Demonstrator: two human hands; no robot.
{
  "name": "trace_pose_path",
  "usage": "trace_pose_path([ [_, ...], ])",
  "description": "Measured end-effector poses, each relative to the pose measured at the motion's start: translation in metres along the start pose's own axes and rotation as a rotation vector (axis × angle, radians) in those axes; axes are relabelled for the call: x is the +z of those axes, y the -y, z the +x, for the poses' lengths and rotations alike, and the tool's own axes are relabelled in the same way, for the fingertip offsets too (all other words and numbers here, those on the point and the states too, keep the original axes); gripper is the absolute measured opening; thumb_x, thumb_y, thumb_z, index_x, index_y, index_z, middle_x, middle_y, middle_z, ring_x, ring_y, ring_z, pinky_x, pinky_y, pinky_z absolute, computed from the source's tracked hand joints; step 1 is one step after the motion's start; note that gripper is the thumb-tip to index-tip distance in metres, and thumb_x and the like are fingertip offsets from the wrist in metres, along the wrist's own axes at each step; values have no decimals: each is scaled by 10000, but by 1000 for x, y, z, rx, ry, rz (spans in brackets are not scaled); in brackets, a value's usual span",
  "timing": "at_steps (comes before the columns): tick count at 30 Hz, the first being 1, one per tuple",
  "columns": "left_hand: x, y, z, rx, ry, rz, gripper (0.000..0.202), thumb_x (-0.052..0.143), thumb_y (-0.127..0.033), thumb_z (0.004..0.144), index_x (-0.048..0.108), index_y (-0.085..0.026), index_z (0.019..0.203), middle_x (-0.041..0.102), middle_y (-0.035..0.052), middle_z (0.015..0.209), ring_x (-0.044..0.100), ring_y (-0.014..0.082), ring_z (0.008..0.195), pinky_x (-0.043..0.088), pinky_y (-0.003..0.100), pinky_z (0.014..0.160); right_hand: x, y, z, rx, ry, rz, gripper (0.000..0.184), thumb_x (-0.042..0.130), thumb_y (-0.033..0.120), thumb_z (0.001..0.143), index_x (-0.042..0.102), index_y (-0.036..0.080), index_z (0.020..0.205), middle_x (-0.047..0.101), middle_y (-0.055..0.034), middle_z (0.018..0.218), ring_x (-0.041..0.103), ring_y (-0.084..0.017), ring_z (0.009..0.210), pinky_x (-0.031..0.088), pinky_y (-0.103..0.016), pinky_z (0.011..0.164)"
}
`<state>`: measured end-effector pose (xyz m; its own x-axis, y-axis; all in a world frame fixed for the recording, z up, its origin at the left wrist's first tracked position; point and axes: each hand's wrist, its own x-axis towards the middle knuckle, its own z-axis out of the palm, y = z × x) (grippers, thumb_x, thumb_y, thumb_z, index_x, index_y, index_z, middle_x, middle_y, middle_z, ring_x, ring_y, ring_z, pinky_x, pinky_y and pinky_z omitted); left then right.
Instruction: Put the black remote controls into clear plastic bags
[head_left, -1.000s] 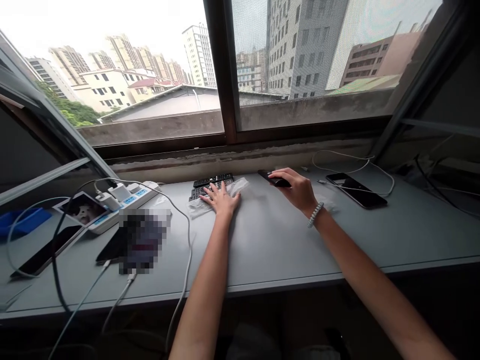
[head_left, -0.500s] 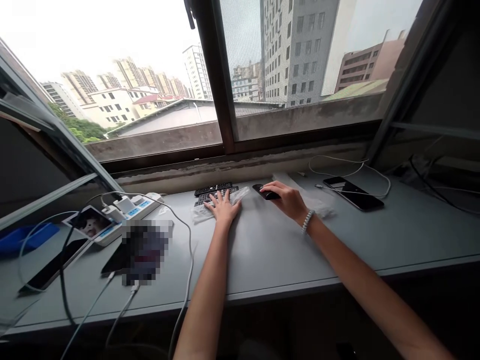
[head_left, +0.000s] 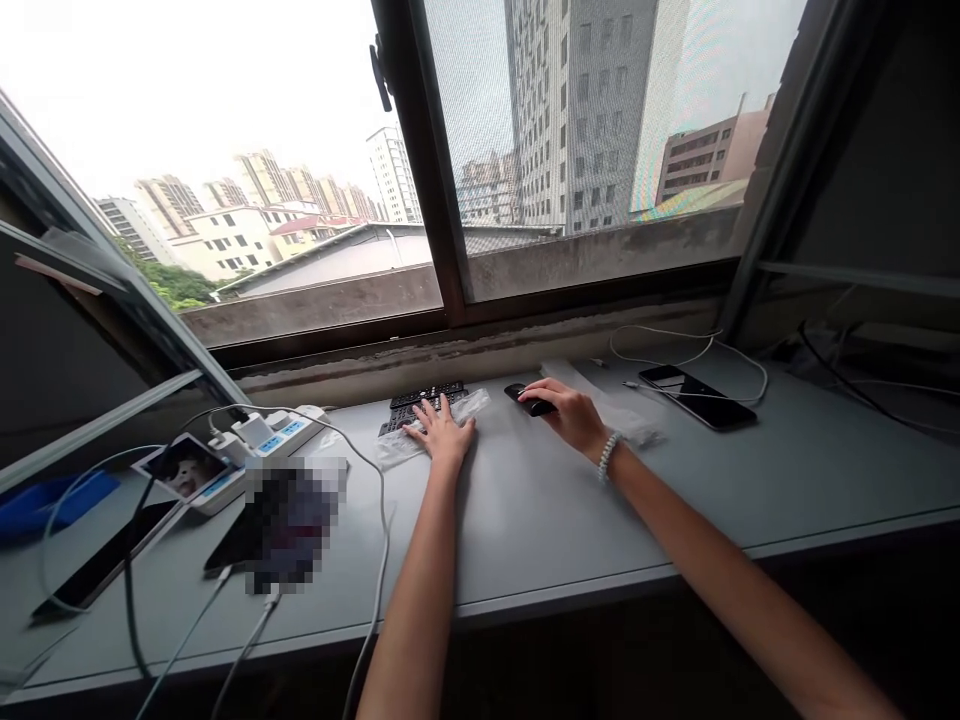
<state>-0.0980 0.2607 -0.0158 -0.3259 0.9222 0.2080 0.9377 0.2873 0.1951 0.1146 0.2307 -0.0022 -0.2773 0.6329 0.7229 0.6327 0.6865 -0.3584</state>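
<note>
Right fingers (head_left: 553, 388) of mine, with the black handheld device (head_left: 534, 404), sit lower over the bench (head_left: 517, 540) than a second ago; left fingers (head_left: 432, 418) keep their place. Right: curled over the device from above, snug, an overhand hold that seems to suit something slim. Too dark to tell remote from mouse, or whether it touches the bench. Left: splayed wide, palm down, nothing gripped; probably weighting the clear plastic wrapping (head_left: 394, 450) and black remotes (head_left: 426, 395) so they don't slide. Wrists: left forearm runs nearly straight ahead; right slants in from my right, coiled wristband (head_left: 606, 455) on. More plastic (head_left: 637, 425) just beside my right wrist. Farther right, smartphone (head_left: 697, 398), lying flat. Far left, power strip (head_left: 300, 430), chargers plugged in.
</note>
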Motion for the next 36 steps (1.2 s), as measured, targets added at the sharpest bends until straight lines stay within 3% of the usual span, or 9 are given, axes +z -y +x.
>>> trace_pose_path([
  [4, -3, -5, -14, -23, -80, -9, 711, 436, -449, 808, 178, -187, 1416, 71, 165, 1484, -11, 317, 1363, 78, 619, 1024, 4, -2, -2, 27, -41, 63, 333, 510, 73, 763, 639, 257, 1009, 630, -17, 1028, 621, -181, 862, 508, -296, 706],
  [8, -3, -18, -34, 213, -99, 19, 453, 364, -287, 852, 433, -243, 1298, 155, 87, 1484, 41, 261, 1372, 110, 537, 1071, 10, -10, -5, 72, -156, 108, 358, 479, 45, 747, 658, 234, 992, 602, -47, 1032, 603, -189, 908, 495, -322, 776],
  [12, -1, -29, -44, 423, -64, 24, 377, 323, -233, 859, 611, -279, 1097, 299, 20, 1439, 131, 208, 1365, 140, 441, 1098, 16, -21, -7, 110, -247, 110, 325, 480, 39, 707, 683, 208, 896, 563, -76, 1060, 587, -209, 933, 480, -362, 808],
  [14, 0, -29, -45, 414, -71, 26, 383, 333, -224, 848, 600, -258, 1120, 303, 29, 1437, 127, 223, 1364, 138, 451, 1097, 17, -25, -8, 119, -260, 109, 310, 479, 34, 692, 684, 196, 858, 560, -82, 1051, 581, -213, 940, 476, -370, 814],
  [19, 3, -22, -47, 204, -17, -9, 491, 321, -259, 846, 403, -168, 1321, 213, 84, 1470, 86, 319, 1357, 167, 557, 1053, 19, -22, -14, 113, -203, 78, 343, 447, -1, 668, 672, 197, 837, 562, -76, 1037, 578, -209, 926, 497, -350, 769],
  [26, 0, -23, -49, 197, 21, -36, 468, 206, -284, 895, 425, -217, 1304, 254, 55, 1458, 149, 287, 1351, 160, 507, 1071, 15, -16, -17, 54, -199, 55, 357, 448, -6, 684, 656, 236, 844, 565, -55, 1050, 596, -200, 877, 528, -323, 709],
  [32, 5, -26, -38, 262, -88, -8, 492, 174, -299, 903, 384, -208, 1339, 320, 56, 1429, 185, 226, 1350, 114, 419, 1106, 14, -18, -14, 54, -253, 50, 378, 438, -18, 658, 641, 263, 810, 584, -46, 1015, 620, -216, 812, 542, -336, 626],
  [36, 11, -21, -20, 243, -191, -18, 538, 269, -365, 881, 313, -170, 1381, 267, 91, 1449, 117, 258, 1362, 98, 433, 1108, 15, -14, -14, 36, -257, 50, 390, 440, -10, 650, 638, 285, 811, 593, -52, 1002, 633, -235, 774, 534, -354, 578],
])
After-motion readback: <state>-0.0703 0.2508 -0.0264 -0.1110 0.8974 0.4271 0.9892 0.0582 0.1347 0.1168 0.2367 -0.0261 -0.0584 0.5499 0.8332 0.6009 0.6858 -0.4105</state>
